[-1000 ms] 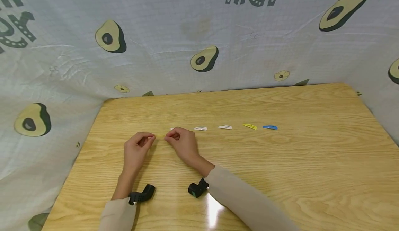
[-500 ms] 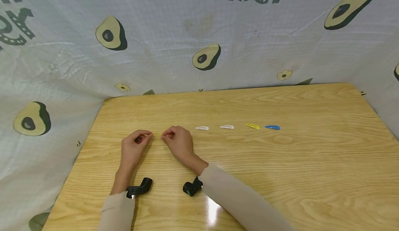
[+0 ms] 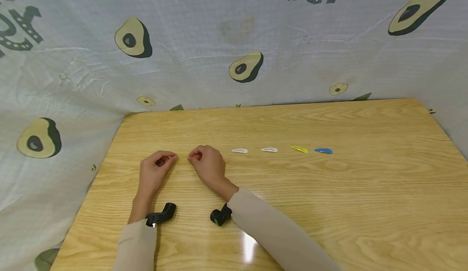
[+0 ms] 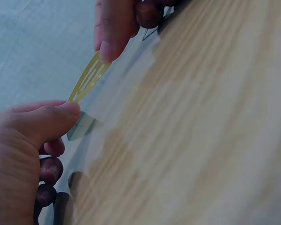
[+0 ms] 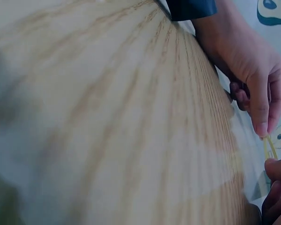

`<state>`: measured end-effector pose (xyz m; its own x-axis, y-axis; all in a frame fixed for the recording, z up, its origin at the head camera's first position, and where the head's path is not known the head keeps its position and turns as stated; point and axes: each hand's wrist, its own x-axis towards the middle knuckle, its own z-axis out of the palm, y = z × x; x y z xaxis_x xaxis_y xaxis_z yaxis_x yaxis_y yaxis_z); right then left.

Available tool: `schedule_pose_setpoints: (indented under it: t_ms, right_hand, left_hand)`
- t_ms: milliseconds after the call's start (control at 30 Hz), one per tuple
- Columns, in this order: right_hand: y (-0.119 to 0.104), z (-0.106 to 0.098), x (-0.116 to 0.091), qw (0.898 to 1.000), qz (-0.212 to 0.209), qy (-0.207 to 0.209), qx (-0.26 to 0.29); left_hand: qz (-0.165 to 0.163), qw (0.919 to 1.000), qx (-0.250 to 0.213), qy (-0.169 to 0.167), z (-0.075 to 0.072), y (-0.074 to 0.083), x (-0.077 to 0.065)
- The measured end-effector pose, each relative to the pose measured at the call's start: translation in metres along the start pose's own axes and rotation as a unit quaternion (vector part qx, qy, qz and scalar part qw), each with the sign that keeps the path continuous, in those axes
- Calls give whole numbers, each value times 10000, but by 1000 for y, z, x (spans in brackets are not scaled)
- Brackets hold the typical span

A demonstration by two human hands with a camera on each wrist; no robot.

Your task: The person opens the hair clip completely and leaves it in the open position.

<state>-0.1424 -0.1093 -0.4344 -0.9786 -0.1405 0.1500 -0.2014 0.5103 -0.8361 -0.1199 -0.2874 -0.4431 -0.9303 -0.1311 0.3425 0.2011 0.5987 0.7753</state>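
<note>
A yellow snap hair clip [image 4: 90,78] is stretched between my two hands, raised off the table. My left hand [image 3: 154,172] pinches one end between thumb and forefinger, as the left wrist view shows closely. At the clip's wider end, my right hand [image 3: 209,166] grips with thumb and forefinger. Both hands are over the left part of the table, fingertips facing each other. In the right wrist view the clip [image 5: 270,147] appears at the right edge, between the left fingertips above and the right thumb below.
Right of my hands, a row of hair clips lies on the wooden table [image 3: 329,206]: a white clip [image 3: 239,150], another white clip [image 3: 269,149], a yellow clip [image 3: 299,149] and a blue clip [image 3: 323,150]. A patterned sheet [image 3: 190,59] hangs behind the table.
Both hands have shifted slightly left with the yellow hair clip still between them. A white clip that showed partly behind the right hand is now hidden in the head view.
</note>
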Motion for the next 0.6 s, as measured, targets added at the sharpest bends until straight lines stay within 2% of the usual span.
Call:
schedule_pose_setpoints:
  t_ms: [133,233,367,600]
  right_hand:
    - [-2,2,1,10000,58,-40,-69]
    - [-3,3,1,9998,110,-65,-119]
    - [-4,5,2,9995,183,-102,-235]
    - [-5,8,4,9986,240,-95,-453]
  left_hand:
    - [-64,9995,65,-286,-8,20,2]
    - [-112,9987,106,-489,-11,22,4]
    - [-125,9982,127,-566,-11,-3,10]
    - [-108,9984,164,-526,-10,-9,12]
